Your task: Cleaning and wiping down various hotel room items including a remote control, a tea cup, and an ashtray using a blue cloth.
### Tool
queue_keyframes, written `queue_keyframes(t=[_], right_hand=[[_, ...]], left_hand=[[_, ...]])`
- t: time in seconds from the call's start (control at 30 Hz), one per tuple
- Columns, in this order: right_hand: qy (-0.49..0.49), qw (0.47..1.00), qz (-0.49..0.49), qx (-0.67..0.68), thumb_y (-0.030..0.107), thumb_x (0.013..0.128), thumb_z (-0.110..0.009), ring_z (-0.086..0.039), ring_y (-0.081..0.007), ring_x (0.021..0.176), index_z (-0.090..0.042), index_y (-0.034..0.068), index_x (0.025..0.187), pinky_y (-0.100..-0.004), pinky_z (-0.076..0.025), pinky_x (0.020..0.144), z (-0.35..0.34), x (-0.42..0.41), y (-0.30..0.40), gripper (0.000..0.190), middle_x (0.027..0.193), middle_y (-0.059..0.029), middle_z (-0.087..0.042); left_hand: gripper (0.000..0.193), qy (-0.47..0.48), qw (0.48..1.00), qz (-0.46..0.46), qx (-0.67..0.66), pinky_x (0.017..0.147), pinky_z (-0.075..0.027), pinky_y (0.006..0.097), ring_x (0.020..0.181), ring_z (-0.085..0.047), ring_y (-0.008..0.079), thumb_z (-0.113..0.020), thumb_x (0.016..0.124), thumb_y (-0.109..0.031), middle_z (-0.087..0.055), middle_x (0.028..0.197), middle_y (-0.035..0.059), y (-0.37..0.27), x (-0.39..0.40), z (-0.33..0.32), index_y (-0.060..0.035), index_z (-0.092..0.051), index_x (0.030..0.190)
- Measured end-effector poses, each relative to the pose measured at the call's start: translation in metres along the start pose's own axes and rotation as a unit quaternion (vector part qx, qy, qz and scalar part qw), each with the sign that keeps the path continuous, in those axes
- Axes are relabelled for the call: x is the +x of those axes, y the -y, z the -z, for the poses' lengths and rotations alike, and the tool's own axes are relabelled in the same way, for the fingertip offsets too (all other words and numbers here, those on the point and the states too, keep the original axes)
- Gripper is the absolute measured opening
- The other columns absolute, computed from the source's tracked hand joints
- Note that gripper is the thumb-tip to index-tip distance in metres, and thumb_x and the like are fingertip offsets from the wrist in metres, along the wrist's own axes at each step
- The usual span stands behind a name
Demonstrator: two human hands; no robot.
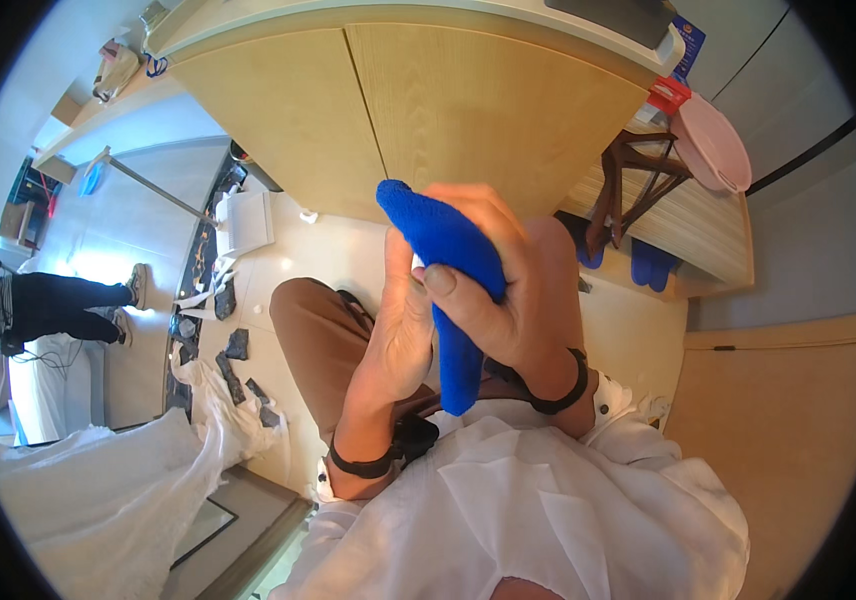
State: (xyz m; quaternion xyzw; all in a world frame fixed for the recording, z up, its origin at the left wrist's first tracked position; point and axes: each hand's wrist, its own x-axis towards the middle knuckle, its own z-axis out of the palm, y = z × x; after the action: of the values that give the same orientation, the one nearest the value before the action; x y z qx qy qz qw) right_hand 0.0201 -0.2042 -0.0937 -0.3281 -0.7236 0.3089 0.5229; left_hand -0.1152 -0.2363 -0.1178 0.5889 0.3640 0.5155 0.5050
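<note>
A folded bright blue cloth (pixel 450 236) is held up before my body, over my lap. My right hand (pixel 488 285) is wrapped around its right side, the thumb pressed across the front and the fingers behind. My left hand (pixel 405 322) is against the cloth's left side, near my right thumb; its fingertips are mostly hidden behind the cloth. Something small and white shows between the hands, too little of it to name. One end of the cloth points up and left, and the other hangs down between my wrists. Both wrists have black straps.
Wooden cabinet doors (pixel 473 112) stand in front. A brown folding stool (pixel 630 180) and a pink plastic basin (pixel 709 142) are at the right. Dark broken pieces (pixel 236 345), a white dustpan (pixel 244 223) and white sheeting (pixel 135 480) lie at the left, where another person stands farther off.
</note>
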Motion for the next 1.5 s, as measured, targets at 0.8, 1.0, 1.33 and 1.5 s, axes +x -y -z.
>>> queue_keyframes(t=[0.8,1.0,1.33,1.5], right_hand=[[-0.084,0.983,0.050,0.158,0.034,0.090,-0.070,-0.047,-0.0223,0.119,-0.022,-0.001,0.146,-0.0357,-0.038,0.101,-0.032,-0.045,-0.037,0.082,0.133,-0.0148,-0.045],[-0.171,0.917,-0.131,0.335,0.029,0.091,-0.066,-0.055,-0.0153,0.102,-0.042,0.002,0.134,-0.0296,-0.045,0.088,-0.012,-0.032,-0.012,0.055,0.115,-0.0091,-0.056],[-0.134,0.924,-0.170,0.314,0.026,0.093,-0.065,-0.056,-0.0108,0.096,-0.049,0.003,0.129,-0.0248,-0.047,0.083,-0.004,-0.023,-0.001,0.045,0.110,-0.0046,-0.060],[-0.176,0.876,-0.217,0.392,0.023,0.095,-0.065,-0.057,-0.0113,0.098,-0.048,0.003,0.132,-0.0251,-0.047,0.086,-0.006,-0.025,-0.011,0.045,0.113,-0.0047,-0.061]], left_hand=[[0.075,-0.122,0.991,-0.047,-0.014,0.109,-0.030,0.0382,0.125,-0.039,0.0227,-0.041,0.097,-0.062,-0.035,0.134,0.0128,0.001,-0.002,-0.013,-0.0055,-0.022,0.143],[0.061,-0.032,0.991,-0.132,0.003,0.107,-0.035,0.0362,0.120,-0.048,0.0244,-0.074,0.087,-0.019,-0.051,0.129,0.0119,0.007,0.002,-0.009,-0.0029,-0.044,0.139],[0.077,-0.048,0.989,-0.120,0.075,0.097,-0.045,0.0328,0.112,-0.057,0.0216,-0.081,0.079,-0.012,-0.059,0.118,0.0117,0.004,0.006,0.000,-0.0009,-0.041,0.143],[0.073,-0.117,0.971,-0.120,-0.173,0.096,-0.049,0.0341,0.111,-0.061,0.0218,-0.082,0.066,0.011,-0.059,0.121,0.0160,0.004,0.007,-0.004,0.0018,-0.047,0.129]])
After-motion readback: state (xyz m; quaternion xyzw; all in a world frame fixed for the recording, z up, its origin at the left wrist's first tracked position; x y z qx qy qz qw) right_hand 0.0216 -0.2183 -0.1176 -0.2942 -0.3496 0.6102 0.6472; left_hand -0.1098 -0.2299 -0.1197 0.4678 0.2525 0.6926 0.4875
